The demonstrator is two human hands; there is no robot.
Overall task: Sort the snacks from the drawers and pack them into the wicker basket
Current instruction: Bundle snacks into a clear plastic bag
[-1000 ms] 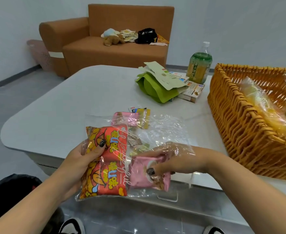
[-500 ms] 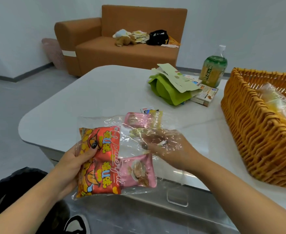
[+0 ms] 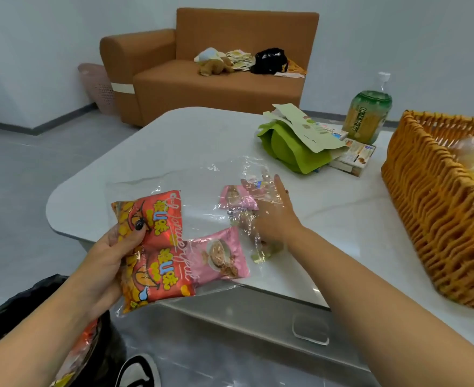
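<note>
My left hand (image 3: 110, 255) grips a clear plastic bag (image 3: 199, 174) at its left edge, thumb pressed on two orange-red snack packets (image 3: 157, 263) inside. A pink snack packet (image 3: 219, 255) lies in the bag beside them. My right hand (image 3: 272, 219) reaches forward under the bag's film with its fingers stretched out, fingertips by a second pink packet (image 3: 234, 195) and some small wrapped sweets on the table. The wicker basket (image 3: 431, 213) stands at the right with clear-wrapped snacks in it.
On the white table (image 3: 174, 146) lie a green bag (image 3: 289, 152) with papers, small snack boxes (image 3: 356, 157) and a green drink bottle (image 3: 368, 118). A black bag (image 3: 20, 308) sits by my left arm. An orange sofa (image 3: 216, 88) stands behind.
My right hand let go of the pink packet inside the bag and moved forward to the snacks on the table. The view has shifted left, so the basket sits further right.
</note>
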